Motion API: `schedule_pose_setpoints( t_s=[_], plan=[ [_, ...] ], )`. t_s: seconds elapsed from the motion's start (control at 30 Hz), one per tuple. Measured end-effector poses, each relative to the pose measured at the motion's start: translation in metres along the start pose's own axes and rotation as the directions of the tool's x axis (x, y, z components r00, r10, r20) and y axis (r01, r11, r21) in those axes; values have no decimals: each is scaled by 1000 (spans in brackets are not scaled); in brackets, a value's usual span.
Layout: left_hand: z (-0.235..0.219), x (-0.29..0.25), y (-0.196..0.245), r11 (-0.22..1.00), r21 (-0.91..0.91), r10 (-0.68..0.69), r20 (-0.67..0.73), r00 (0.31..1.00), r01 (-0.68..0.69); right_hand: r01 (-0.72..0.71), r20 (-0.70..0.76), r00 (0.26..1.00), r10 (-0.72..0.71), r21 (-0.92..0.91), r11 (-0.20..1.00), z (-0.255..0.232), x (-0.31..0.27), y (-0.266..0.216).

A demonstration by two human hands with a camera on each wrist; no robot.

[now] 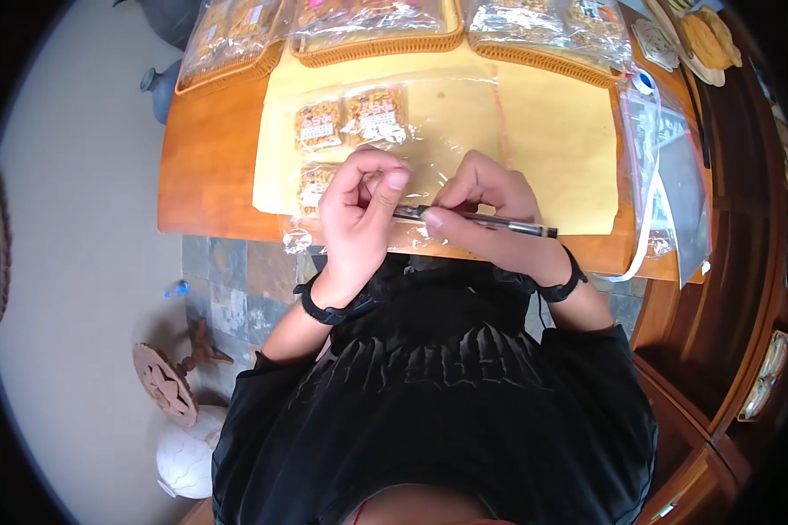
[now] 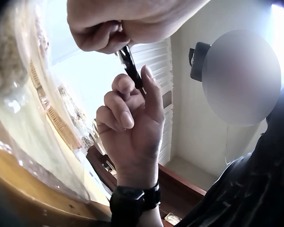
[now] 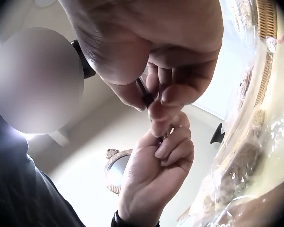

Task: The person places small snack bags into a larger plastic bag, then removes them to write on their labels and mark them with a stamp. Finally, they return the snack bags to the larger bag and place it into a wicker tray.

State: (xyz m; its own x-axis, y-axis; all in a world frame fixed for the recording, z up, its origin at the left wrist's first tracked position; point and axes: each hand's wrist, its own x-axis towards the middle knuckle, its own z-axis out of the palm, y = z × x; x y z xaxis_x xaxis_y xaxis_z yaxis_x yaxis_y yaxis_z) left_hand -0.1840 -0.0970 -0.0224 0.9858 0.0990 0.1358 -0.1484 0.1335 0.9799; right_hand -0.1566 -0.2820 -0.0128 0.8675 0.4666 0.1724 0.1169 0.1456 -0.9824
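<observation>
A dark slim pen (image 1: 490,220) lies slantwise between both hands above the table's near edge. The left hand (image 1: 357,219), its fingers curled, pinches the pen's left end. Thumb and fingers of the right hand (image 1: 499,210) grip the pen near its middle, and its dark far end sticks out to the right. In the left wrist view the pen (image 2: 130,66) runs from the left hand (image 2: 128,23) down to the right hand (image 2: 132,123). The right wrist view shows the right hand (image 3: 165,52) round the pen (image 3: 144,92), above the left hand (image 3: 156,175); its tip is hidden.
Clear-wrapped snack packets (image 1: 376,115) lie in clear plastic on a yellow sheet (image 1: 560,157). Wicker trays (image 1: 381,51) of packets line the table's far side. A white strap (image 1: 646,232) and plastic bags stand at the right. The wooden table (image 1: 206,166) ends just before the person.
</observation>
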Motion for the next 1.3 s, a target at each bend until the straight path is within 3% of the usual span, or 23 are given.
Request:
schedule_pose_setpoints(
  t_s=[0.07, 0.13, 0.2, 0.33, 0.4, 0.47, 0.5, 0.57, 0.6, 0.63, 0.7, 0.73, 0.8, 0.83, 0.87, 0.93, 1.0, 1.03, 1.07, 1.13, 1.2, 1.27, 1.3],
  plan=[
    [9, 2, -7, 997, 21, 69, 41, 997, -70, 21, 71, 997, -5, -217, 976, -9, -2, -3],
    [15, -5, -4, 987, -113, -99, 104, 990, 110, 52, 1, 999, -52, -177, 983, -1, -2, 5],
    [21, -7, -2, 987, -95, -119, 124, 985, 131, 189, -22, 981, -194, -137, 972, 2, -6, 9],
    [29, -14, 8, 984, -97, -126, 187, 974, 146, 201, -22, 977, -210, -215, 956, -4, -15, 11],
    [32, -16, 10, 982, -100, -129, 245, 961, 158, 186, -16, 981, -195, -236, 954, -8, -17, 5],
    [27, -10, 7, 982, -67, -147, 306, 941, 175, 83, 5, 996, -85, -259, 962, -13, -20, 0],
    [29, -6, 6, 987, -83, -101, 334, 937, 137, 84, 0, 996, -87, -269, 959, -18, -19, -6],
    [27, 4, 1, 996, -89, 23, 425, 905, 16, 0, 23, 1000, 2, -109, 994, -31, -18, -23],
    [24, 6, 3, 995, -99, 30, 423, 906, 13, 6, 27, 1000, -2, -153, 988, -42, -20, -31],
    [23, 8, 9, 996, -85, 42, 361, 932, -11, 14, 34, 999, -7, -196, 981, -57, -23, -38],
    [6, 12, 12, 996, 14, 85, 203, 975, -89, 173, -57, 978, -201, -323, 930, -93, -30, -47],
    [-11, 15, 11, 986, 103, 121, 112, 986, -133, 16, -278, 958, -64, -170, 985, -106, -38, -57],
    [-38, 19, 14, 977, 149, 161, -59, 985, -151, -45, -522, 845, -118, -287, 957, -149, -42, -68],
    [-54, 21, 15, 977, 143, 166, -60, 984, -156, -95, -581, 779, -234, -479, 872, -172, -40, -69],
    [-71, 23, 14, 976, 162, 166, -120, 979, -145, -107, -620, 744, -251, -481, 870, -198, -40, -67],
    [-100, 26, 9, 975, 174, 169, -182, 969, -138, -274, -678, 708, -197, -520, 809, -242, -35, -61],
    [-120, 25, 1, 960, 263, 166, -276, 947, -92, -468, -633, 772, -60, -630, 620, -276, -23, -52],
    [-123, 24, 0, 964, 254, 155, -298, 942, -79, -456, -562, 824, -64, -727, 514, -290, -16, -43],
    [-128, 22, -4, 964, 253, 160, -298, 941, -84, -452, -560, 825, -70, -730, 513, -297, -7, -36],
    [-137, 19, -15, 958, 277, 155, -278, 948, -75, -548, -551, 833, 49, -810, 210, -312, 11, -23],
    [-136, 16, -21, 964, 248, 166, -294, 941, -92, -552, -547, 833, 83, -811, 195, -329, 24, -9],
    [-141, 14, -28, 974, 210, 147, -283, 948, -88, -634, -614, 773, 160, -758, 154, -332, 33, -6],
    [-143, 13, -30, 974, 206, 150, -288, 946, -92, -655, -641, 756, 133, -742, 146, -335, 37, -3]
  ],
)
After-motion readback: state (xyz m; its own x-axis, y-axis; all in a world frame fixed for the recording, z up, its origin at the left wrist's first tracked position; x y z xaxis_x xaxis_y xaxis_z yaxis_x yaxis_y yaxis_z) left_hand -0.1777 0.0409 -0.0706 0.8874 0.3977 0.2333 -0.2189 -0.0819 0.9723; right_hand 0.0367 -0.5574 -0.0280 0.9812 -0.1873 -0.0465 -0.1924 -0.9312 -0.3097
